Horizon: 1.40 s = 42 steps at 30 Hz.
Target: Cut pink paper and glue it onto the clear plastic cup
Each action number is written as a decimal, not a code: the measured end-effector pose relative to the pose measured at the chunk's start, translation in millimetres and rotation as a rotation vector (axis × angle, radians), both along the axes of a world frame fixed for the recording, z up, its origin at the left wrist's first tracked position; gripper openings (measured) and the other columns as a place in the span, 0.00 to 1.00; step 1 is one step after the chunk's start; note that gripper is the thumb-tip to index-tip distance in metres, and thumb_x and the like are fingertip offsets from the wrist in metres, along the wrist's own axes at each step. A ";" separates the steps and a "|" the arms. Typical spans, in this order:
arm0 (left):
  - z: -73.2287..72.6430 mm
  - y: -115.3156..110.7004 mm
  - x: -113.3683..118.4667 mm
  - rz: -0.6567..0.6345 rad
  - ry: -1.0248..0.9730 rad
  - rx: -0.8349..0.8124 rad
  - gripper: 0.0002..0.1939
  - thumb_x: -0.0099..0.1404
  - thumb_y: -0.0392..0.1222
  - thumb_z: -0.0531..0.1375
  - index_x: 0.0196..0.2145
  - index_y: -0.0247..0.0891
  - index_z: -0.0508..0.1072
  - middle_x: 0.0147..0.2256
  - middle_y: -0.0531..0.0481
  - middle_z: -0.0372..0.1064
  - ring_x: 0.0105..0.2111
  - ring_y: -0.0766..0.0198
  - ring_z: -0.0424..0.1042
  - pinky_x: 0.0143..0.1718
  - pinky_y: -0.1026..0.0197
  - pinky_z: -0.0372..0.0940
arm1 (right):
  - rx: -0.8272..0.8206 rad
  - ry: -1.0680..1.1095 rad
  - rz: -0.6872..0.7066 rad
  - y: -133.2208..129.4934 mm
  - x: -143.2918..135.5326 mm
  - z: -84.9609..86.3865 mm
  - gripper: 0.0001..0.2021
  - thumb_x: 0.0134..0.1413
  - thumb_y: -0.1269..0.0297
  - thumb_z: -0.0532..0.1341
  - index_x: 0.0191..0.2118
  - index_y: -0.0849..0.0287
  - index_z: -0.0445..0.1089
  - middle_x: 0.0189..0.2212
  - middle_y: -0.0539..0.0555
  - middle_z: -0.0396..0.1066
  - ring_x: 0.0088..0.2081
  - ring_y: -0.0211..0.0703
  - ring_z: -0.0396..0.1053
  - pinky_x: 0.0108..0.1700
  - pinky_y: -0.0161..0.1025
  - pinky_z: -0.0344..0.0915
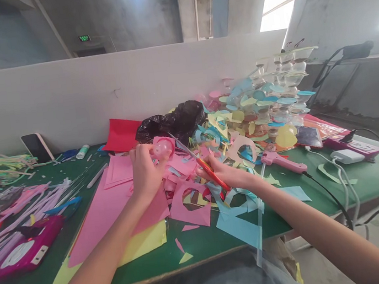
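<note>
My left hand pinches a small clear plastic cup with pink paper against it, raised above the table. In my right hand is a pair of scissors with red handles, its blades pointing up and left toward the cup. Whether the blades touch the paper I cannot tell. Below my hands lie pink sheets and a pink offcut with a round hole. Blue offcuts lie under my right wrist.
A pink glue gun with a cord lies right, near a power strip. Behind are a black plastic bag and a heap of cups with coloured paper discs. Pipe cleaners and a phone are left.
</note>
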<state>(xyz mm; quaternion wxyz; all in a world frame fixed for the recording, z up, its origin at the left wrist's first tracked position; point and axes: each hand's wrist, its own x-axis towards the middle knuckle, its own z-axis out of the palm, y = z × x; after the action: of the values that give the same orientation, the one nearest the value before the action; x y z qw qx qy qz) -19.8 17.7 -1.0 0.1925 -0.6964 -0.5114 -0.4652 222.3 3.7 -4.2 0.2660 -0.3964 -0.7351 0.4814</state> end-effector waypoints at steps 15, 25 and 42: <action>-1.8 -3.0 8.1 0.000 0.010 -0.040 0.13 0.67 0.51 0.57 0.35 0.42 0.58 0.35 0.46 0.61 0.39 0.54 0.60 0.41 0.52 0.61 | -0.018 -0.003 -0.005 0.0 -1.1 -1.1 0.22 0.54 0.42 0.61 0.36 0.55 0.54 0.30 0.45 0.55 0.29 0.35 0.52 0.29 0.34 0.56; -3.1 -3.9 7.9 -0.003 0.014 -0.038 0.13 0.66 0.51 0.57 0.36 0.41 0.58 0.36 0.46 0.60 0.39 0.53 0.61 0.41 0.51 0.61 | 0.001 0.032 -0.026 5.1 -1.3 -6.5 0.22 0.54 0.40 0.60 0.34 0.54 0.55 0.28 0.44 0.56 0.27 0.35 0.55 0.28 0.35 0.57; -4.4 -5.5 10.2 -0.002 -0.034 -0.024 0.15 0.65 0.51 0.60 0.34 0.43 0.57 0.34 0.48 0.60 0.37 0.55 0.61 0.40 0.53 0.61 | -0.015 0.009 -0.007 1.9 -3.5 -3.1 0.24 0.54 0.38 0.58 0.34 0.54 0.54 0.27 0.44 0.56 0.26 0.34 0.54 0.28 0.34 0.56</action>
<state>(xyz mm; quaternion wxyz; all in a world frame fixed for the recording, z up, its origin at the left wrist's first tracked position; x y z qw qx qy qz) -9.7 12.2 -5.4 0.1746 -0.6912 -0.5194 -0.4711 218.7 5.7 -7.3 0.2680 -0.3990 -0.7287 0.4878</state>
